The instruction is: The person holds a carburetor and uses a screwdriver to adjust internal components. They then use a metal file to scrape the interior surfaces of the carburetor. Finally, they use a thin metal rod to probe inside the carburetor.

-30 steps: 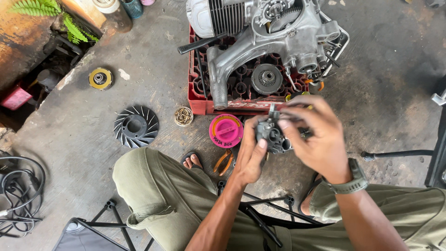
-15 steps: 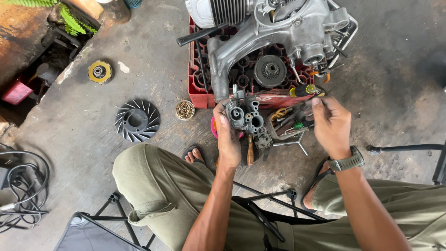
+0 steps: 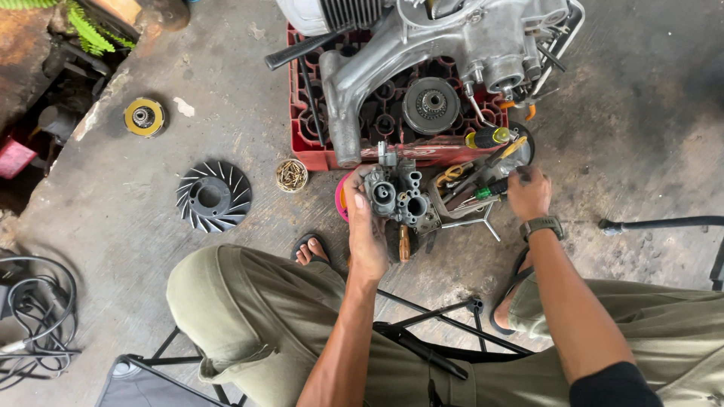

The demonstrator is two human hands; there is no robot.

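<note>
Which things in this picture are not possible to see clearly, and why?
Head view only:
- Right hand: fingertips lie among the tools; which one it touches cannot be told.
- Carburetor: its back is hidden by the left hand.
- Engine: top cut off by the upper edge.
- Cup: contents too small to tell.

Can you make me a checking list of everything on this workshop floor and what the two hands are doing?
Surface: stained grey concrete floor.
Job's things: grey metal carburettor; tool pile with screwdrivers.
Clutter: black finned fan wheel, yellow disc, small cup of brass bits, engine on red crate.
Hands: left hand holds the carburettor; right hand reaches into the tool pile.
Cables: black coil.
Surroundings: green leaves, folding stool.
</note>
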